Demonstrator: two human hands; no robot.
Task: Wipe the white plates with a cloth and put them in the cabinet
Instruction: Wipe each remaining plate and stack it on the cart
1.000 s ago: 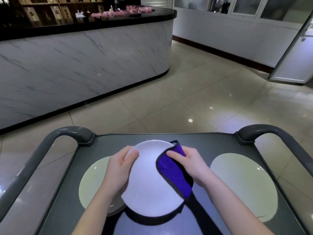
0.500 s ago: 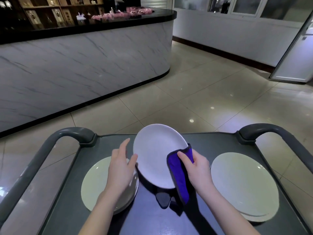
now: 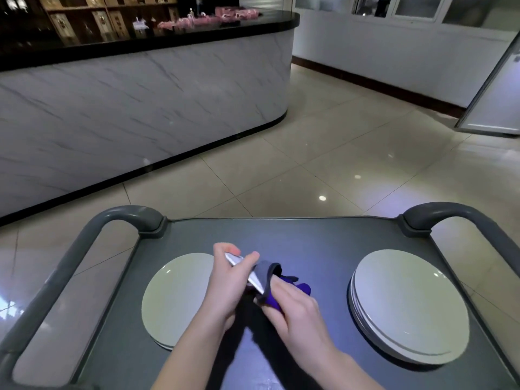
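Plate (image 3: pixel 235 259) edge-on between hands: left hand (image 3: pixel 228 285) grips it, right hand (image 3: pixel 295 311) pinches cloth (image 3: pixel 266 273) over rim.

Far beyond the left hand (image 3: pixel 228 288) curves a marble counter (image 3: pixel 140 108) with a black top, dark shelves (image 3: pixel 84 21) behind it. Glossy beige floor tiles (image 3: pixel 337 164) spread ahead; beyond the right hand (image 3: pixel 295 313), a white wall (image 3: pixel 394 60) with windows (image 3: pixel 408 7).

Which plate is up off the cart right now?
The plate seen edge-on at centre, gripped by the left hand and wrapped in the cloth by the right hand. The left stack and right stack lie flat on the cart.
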